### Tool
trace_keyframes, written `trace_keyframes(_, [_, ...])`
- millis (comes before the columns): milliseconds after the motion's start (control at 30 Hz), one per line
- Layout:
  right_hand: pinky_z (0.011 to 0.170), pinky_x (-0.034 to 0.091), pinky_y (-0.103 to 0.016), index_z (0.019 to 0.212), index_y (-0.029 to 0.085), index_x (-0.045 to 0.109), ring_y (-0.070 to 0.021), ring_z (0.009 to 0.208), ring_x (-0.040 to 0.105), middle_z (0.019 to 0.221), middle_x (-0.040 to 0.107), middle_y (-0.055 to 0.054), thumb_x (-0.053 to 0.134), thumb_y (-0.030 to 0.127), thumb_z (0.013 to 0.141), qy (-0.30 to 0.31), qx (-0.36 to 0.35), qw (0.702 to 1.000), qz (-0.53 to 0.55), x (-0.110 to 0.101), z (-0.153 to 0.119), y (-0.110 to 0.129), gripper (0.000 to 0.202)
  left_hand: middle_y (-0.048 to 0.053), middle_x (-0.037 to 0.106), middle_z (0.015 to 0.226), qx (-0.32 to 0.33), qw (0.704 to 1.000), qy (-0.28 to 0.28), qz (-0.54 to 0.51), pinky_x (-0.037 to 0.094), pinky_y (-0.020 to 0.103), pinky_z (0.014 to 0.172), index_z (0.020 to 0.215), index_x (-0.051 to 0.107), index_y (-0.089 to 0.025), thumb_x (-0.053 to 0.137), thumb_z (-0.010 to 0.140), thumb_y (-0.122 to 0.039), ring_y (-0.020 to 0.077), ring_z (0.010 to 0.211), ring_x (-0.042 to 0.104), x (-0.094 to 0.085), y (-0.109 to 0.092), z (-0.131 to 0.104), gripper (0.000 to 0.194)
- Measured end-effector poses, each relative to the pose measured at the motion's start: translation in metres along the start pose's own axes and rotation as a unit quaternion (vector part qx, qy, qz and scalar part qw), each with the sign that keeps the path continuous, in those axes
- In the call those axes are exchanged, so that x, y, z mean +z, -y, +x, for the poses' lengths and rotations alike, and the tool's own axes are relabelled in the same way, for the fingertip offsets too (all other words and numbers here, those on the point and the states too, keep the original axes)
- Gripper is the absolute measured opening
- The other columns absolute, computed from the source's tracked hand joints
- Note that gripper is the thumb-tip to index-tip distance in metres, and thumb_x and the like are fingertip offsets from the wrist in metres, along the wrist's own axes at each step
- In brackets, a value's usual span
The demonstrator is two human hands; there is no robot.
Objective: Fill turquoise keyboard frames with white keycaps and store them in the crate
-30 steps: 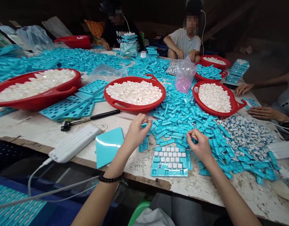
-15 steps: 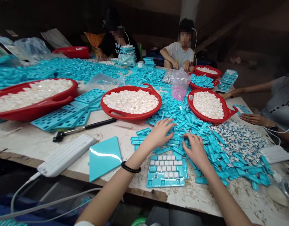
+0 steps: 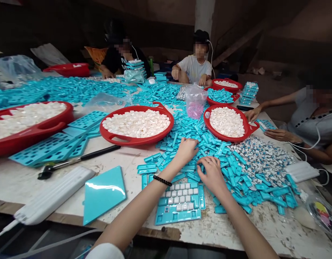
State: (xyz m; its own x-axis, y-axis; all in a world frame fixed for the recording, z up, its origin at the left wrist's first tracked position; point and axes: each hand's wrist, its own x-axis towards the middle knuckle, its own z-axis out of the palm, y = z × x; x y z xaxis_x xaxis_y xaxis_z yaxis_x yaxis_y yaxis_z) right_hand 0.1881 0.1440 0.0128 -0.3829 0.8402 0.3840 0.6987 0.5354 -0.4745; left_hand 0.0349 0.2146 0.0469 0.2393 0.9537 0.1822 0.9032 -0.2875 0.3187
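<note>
My left hand (image 3: 187, 150) reaches over the pile of long turquoise plastic pieces (image 3: 182, 167), its fingers curled down among them; what they hold, if anything, is hidden. Close by on the right, my right hand (image 3: 212, 173) is above the same pile with loosely bent, parted fingers and no piece visible in it. Below the hands lies a turquoise toy keyboard (image 3: 179, 215), partly filled with white keycaps (image 3: 179, 196). Bare openings show along its front row. My left forearm covers its left edge. A narrow turquoise piece (image 3: 202, 197) lies against its right side.
Red baskets of white keycaps stand behind, including a middle basket (image 3: 136, 141). At left are a turquoise plate (image 3: 105, 194), a white power strip (image 3: 55, 194) and a black-handled tool (image 3: 101, 153). Small white-blue parts (image 3: 263, 154) are heaped at right. Other people sit around the table.
The view has shifted, moving the table's things leftward. My left hand's spread fingers have curled down into the turquoise pile. My right hand's fingers are bent more.
</note>
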Motion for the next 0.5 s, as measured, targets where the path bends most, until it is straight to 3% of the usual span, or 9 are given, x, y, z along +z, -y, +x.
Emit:
trace_keyframes(133, [0.101, 0.039, -0.047, 0.105, 0.023, 0.064, -0.0270, 0.112, 0.059, 0.111, 0.071, -0.007, 0.053, 0.017, 0.095, -0.056, -0.006, 0.998, 0.025, -0.006, 0.002, 0.000, 0.016, 0.011, 0.078, 0.106, -0.013, 0.998, -0.002, -0.056, 0.044, 0.043, 0.103, 0.115, 0.071, -0.015, 0.052, 0.094, -0.023, 0.0265, 0.101, 0.070, -0.019, 0.004, -0.015, 0.029])
trace_keyframes(233, [0.105, 0.041, -0.045, 0.126, 0.024, 0.059, -0.0261, 0.121, 0.057, 0.127, 0.066, -0.008, 0.054, 0.022, 0.098, -0.075, -0.049, 0.993, 0.077, -0.013, 0.002, 0.006, 0.028, 0.008, 0.077, 0.113, -0.005, 0.980, 0.037, -0.195, 0.054, 0.032, 0.086, 0.119, 0.070, -0.017, 0.048, 0.098, -0.033, 0.0210, 0.092, 0.072, -0.044, 0.009, -0.051, 0.035])
trace_keyframes(300, [0.107, 0.043, -0.042, 0.131, 0.024, 0.057, -0.0239, 0.123, 0.058, 0.129, 0.065, -0.008, 0.056, 0.024, 0.099, -0.061, -0.094, 0.986, 0.124, -0.017, 0.000, 0.013, 0.031, 0.006, 0.077, 0.106, -0.016, 0.953, 0.072, -0.295, 0.056, 0.032, 0.079, 0.120, 0.070, -0.019, 0.047, 0.098, -0.040, 0.0206, 0.084, 0.071, -0.059, 0.012, -0.082, 0.039])
trace_keyframes(367, [0.103, 0.047, -0.039, 0.126, 0.025, 0.061, -0.0216, 0.117, 0.063, 0.123, 0.068, -0.007, 0.057, 0.025, 0.100, -0.034, -0.132, 0.977, 0.164, -0.018, -0.003, 0.022, 0.026, 0.004, 0.077, 0.094, -0.031, 0.939, 0.098, -0.330, 0.055, 0.031, 0.076, 0.119, 0.071, -0.020, 0.048, 0.098, -0.043, 0.0206, 0.081, 0.070, -0.071, 0.015, -0.113, 0.039])
trace_keyframes(500, [0.090, 0.054, -0.033, 0.111, 0.023, 0.068, -0.0188, 0.103, 0.069, 0.109, 0.073, -0.006, 0.057, 0.026, 0.101, 0.043, -0.175, 0.963, 0.201, -0.011, -0.016, 0.045, 0.015, 0.003, 0.074, 0.107, -0.074, 0.928, 0.119, -0.346, 0.055, 0.029, 0.078, 0.126, 0.066, -0.025, 0.047, 0.101, -0.044, 0.0183, 0.084, 0.069, -0.081, 0.022, -0.169, 0.037])
